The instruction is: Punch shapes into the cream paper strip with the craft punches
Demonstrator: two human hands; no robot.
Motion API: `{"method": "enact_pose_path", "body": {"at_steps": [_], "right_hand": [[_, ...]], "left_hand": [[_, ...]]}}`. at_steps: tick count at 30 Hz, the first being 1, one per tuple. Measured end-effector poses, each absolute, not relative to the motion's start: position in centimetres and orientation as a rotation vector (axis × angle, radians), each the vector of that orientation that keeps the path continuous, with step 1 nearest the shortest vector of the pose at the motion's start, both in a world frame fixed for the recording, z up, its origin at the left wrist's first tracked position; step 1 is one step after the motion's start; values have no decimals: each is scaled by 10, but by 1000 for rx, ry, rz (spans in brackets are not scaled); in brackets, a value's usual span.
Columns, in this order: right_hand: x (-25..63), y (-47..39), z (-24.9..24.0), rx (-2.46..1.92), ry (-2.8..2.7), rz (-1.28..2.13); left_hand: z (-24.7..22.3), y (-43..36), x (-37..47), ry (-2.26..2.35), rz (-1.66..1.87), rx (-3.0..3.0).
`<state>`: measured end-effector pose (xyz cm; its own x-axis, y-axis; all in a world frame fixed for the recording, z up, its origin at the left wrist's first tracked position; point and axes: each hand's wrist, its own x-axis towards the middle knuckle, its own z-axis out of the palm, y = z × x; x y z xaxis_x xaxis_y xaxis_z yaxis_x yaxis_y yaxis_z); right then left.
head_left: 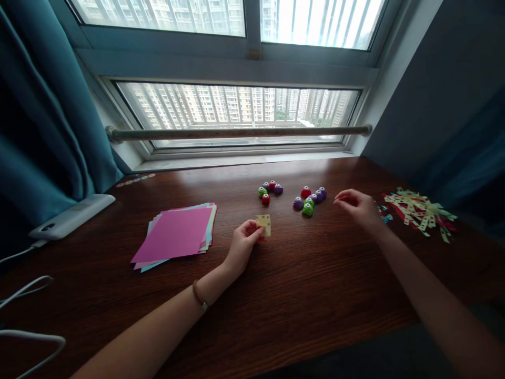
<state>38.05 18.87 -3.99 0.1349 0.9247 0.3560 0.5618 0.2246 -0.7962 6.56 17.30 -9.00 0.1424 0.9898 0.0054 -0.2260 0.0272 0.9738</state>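
Note:
My left hand (pixel 243 246) pinches a small folded piece of yellow paper (pixel 263 223) with punched holes, held just above the dark wooden table (pixel 300 295). My right hand (pixel 357 207) hovers to the right with fingers loosely curled and nothing visible in them. It is close to a cluster of small round paper punches (pixel 310 200) in purple, green and red. A second cluster of punches (pixel 270 190) lies a little further left and back.
A stack of coloured paper sheets (pixel 177 235), pink on top, lies at the left. Punched paper strips and scraps (pixel 418 211) are heaped at the right. A white device (pixel 71 216) with cables sits at the far left. Window and rail stand behind.

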Motion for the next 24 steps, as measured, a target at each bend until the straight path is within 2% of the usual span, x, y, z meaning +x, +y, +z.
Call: {"method": "enact_pose_path", "body": {"at_steps": [4,8,12,17,20,24], "right_hand": [[462,197,-35,-1658,-1462,123],[504,205,-42,-1840,-1521,-28],[512,210,-42,-1880,-1601,-83],[481,205,-25,-1660,-1514,-143],[435,196,-20,-1569,-1449,-33],[347,178,-32,-1355,-1465,673]], "left_hand": [[-90,173,66,950,1176,1136],[-89,173,66,955,1165,1163],[-88,173,66,970,1149,1165],[-87,172,66,975,1127,1146],[-85,170,67,986,1121,1148],[-79,166,69,999,1103,1174]]}}
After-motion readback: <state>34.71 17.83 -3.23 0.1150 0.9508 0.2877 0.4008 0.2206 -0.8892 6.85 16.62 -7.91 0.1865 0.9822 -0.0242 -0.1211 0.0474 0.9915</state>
